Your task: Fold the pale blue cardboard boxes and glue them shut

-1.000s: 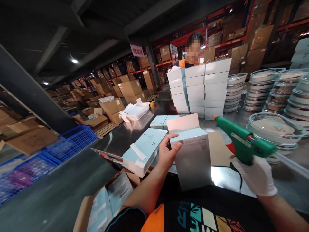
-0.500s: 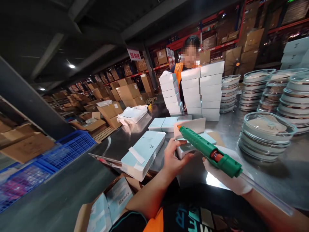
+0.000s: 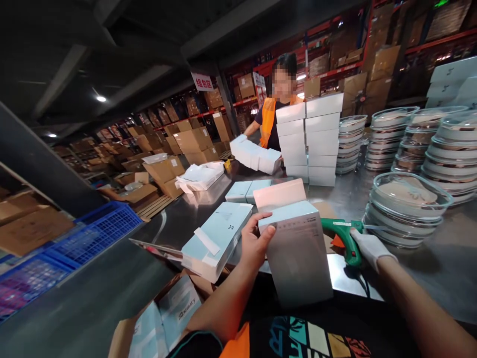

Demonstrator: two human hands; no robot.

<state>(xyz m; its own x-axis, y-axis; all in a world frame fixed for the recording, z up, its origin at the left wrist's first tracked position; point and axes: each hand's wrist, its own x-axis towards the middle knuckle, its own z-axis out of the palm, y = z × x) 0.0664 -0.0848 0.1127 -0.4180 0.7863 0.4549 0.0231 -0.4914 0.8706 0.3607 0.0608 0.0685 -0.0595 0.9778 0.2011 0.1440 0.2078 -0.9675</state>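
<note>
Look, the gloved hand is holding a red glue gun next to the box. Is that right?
Not quite: the glue gun is green, with only a little red at its trigger. The head view shows the gloved right hand on it, beside the box that the left hand holds.

head cam — on wearer's head | faces forward-down | close over steel table (image 3: 428, 268) edge

On the steel table (image 3: 428, 278), a slanted pile of flat pale-blue boxes (image 3: 218, 238) lies near left, with two more pale-blue boxes (image 3: 244, 190) flat behind it. Farther back stands a stack of white boxes (image 3: 315, 139); a person in an orange vest (image 3: 269, 124) beyond it holds a row of white boxes (image 3: 255, 155). Stacks of lidded clear dishes (image 3: 408, 209) fill the right. Blue crates (image 3: 97, 231) sit far left, cardboard cartons (image 3: 164, 171) behind.
</note>
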